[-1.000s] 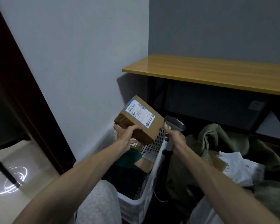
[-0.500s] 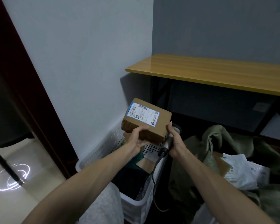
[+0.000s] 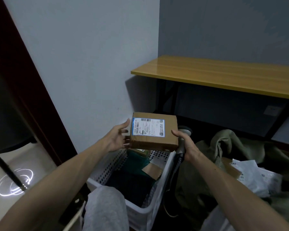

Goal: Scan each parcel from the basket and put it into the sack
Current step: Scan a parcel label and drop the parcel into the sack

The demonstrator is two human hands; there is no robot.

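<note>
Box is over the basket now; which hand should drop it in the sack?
Probably left. The left hand supports only the box, while the right hand grips the scanner with just its thumb on the box. The sack lies rightward, so it's a cross-reach.

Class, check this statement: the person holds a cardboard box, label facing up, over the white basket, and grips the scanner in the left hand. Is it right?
One thing is wrong: the scanner is gripped in the right hand, not the left hand, as the head view shows. The rest stands: the cardboard box, label facing up, is held over the white basket.
</note>
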